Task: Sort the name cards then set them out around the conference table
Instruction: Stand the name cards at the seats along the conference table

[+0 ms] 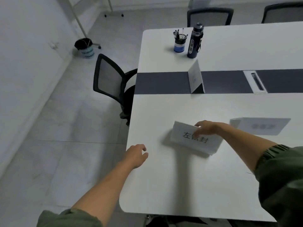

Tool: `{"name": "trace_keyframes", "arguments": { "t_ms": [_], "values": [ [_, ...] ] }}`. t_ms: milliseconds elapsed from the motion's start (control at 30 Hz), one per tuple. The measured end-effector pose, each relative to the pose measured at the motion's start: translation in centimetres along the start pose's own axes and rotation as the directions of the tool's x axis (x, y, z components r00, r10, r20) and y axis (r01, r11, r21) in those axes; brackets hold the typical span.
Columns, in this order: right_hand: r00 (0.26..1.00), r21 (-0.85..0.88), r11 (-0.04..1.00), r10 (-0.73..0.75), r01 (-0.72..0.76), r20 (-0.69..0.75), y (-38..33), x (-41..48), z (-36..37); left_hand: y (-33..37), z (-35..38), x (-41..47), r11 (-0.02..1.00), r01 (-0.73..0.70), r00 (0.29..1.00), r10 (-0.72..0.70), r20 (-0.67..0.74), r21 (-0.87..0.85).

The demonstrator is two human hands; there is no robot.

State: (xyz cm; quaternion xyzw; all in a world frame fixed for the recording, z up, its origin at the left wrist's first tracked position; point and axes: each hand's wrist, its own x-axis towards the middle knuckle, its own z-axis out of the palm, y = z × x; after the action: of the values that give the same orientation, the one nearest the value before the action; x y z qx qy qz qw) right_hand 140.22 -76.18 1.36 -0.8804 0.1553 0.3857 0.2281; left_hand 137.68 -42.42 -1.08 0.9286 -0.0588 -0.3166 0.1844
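One name card (185, 138) pinched by the right hand (207, 128), left hand (136, 154) slack, empty, apart

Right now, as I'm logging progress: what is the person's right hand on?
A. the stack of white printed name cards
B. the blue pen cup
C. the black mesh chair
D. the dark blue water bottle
A: the right hand has its fingers curled over the far edge of the stack of white printed name cards.

Head view; looks down, close over table (164, 185)
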Motion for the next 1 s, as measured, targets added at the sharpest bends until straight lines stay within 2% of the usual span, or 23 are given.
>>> {"name": "trace_keyframes", "arguments": {
  "t_ms": [133, 300, 433, 533, 633, 767, 1000],
  "values": [
    [0.994, 0.043, 0.999, -0.03, 0.026, 0.105, 0.0, 1.1, -0.5, 0.2, 0.3, 1.4, 0.999, 0.042, 0.999, -0.042, 0.028, -0.011],
    [0.996, 0.102, 0.993, -0.061, 0.055, 0.066, 0.5, 1.6, -0.9, 1.9, -1.1, 3.3, 0.999, 0.047, 0.999, -0.047, 0.022, 0.023],
    [0.988, 0.257, 0.962, -0.119, 0.09, 0.1, 1.3, -0.2, -3.5, 5.0, -3.6, 5.3, 0.996, -0.014, 1.0, 0.016, -0.017, 0.084],
    [0.985, 0.4, 0.909, -0.159, 0.119, 0.068, 4.0, -2.0, -6.4, 9.0, -5.0, 6.5, 0.982, -0.109, 0.993, 0.114, -0.021, 0.155],
    [0.992, 0.543, 0.832, -0.128, 0.111, -0.008, 7.6, -4.1, -8.5, 13.9, -5.0, 7.7, 0.939, -0.238, 0.971, 0.232, 0.055, 0.248],
    [0.997, 0.694, 0.717, -0.041, 0.07, -0.059, 12.2, -5.5, -8.0, 18.7, -2.4, 9.0, 0.872, -0.362, 0.926, 0.295, 0.235, 0.329],
    [0.995, 0.856, 0.515, 0.102, -0.048, -0.005, 18.8, -5.3, -1.5, 23.2, 1.1, 12.0, 0.795, -0.427, 0.837, 0.168, 0.52, 0.431]
  ]
}}
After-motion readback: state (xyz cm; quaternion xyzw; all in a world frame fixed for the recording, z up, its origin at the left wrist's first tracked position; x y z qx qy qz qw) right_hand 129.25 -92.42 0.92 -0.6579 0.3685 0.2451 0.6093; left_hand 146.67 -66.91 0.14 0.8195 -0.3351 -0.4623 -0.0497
